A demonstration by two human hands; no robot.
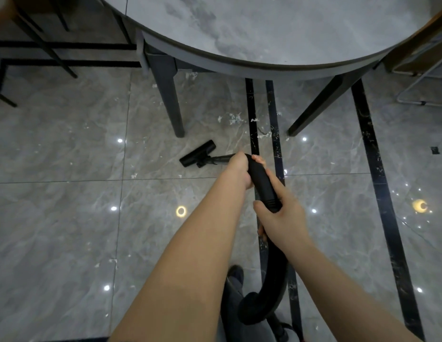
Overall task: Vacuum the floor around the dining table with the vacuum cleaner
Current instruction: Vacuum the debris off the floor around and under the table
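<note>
Head view puts the black vacuum cleaner wand [260, 180] at the centre, so I start there. Its flat black floor nozzle [197, 154] rests on the glossy grey marble-look floor tiles [67, 218], just short of the nearer dark grey table leg [169, 99]. The wand's long axis runs from my hands forward and to the left, and the nozzle bar lies across it, angled up to the right. Behind my hands the black hose [271, 287] curves back toward my feet.

My left hand [241, 170] is wrapped round the top of the wand, and my right hand [280, 218] clasps the ribbed collar where wand meets hose; both are clamped firmly on it.

I judge the job well short of finished. White paper-like scraps [233, 118] lie between the two legs under the round grey marble-topped dining table [264, 33], with more specks along the black inlay strips [274, 134] and some near my side. The patch right beside the nozzle looks fairly clean. Metal-framed chairs [42, 53] stand off to the left.
</note>
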